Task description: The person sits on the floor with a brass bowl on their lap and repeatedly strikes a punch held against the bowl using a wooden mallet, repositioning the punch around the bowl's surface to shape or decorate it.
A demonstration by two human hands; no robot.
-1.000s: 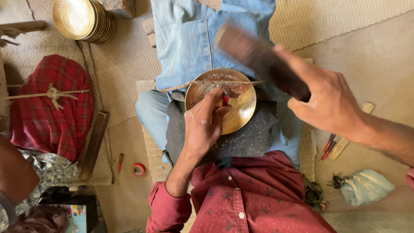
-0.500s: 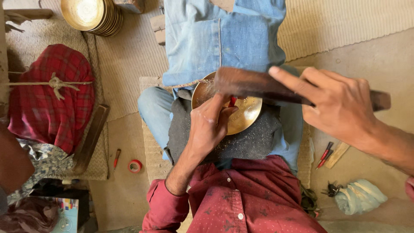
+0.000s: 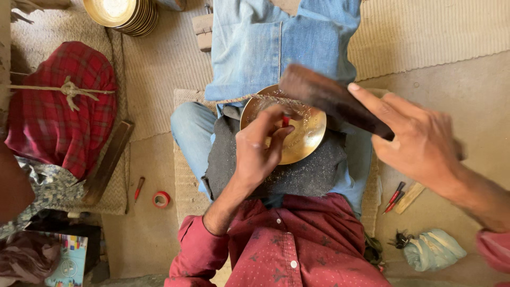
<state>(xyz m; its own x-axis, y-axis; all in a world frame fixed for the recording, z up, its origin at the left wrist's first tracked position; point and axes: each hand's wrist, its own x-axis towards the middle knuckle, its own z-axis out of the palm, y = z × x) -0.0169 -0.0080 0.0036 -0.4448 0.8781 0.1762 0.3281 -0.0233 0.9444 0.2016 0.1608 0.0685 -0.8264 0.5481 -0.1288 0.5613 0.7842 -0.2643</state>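
Head-camera view: seated on a woven mat (image 3: 159,69), a person is resting a shallow brass bowl (image 3: 305,133) in the lap, on a dark grey cloth (image 3: 313,172) over blue jeans. The left hand (image 3: 260,146) is pinching a small red-handled tool (image 3: 286,121) upright against the bowl's inside. The right hand (image 3: 419,141) is gripping a dark wooden bar (image 3: 332,103), fingers wrapped tightly round it, poised just above the bowl's rim.
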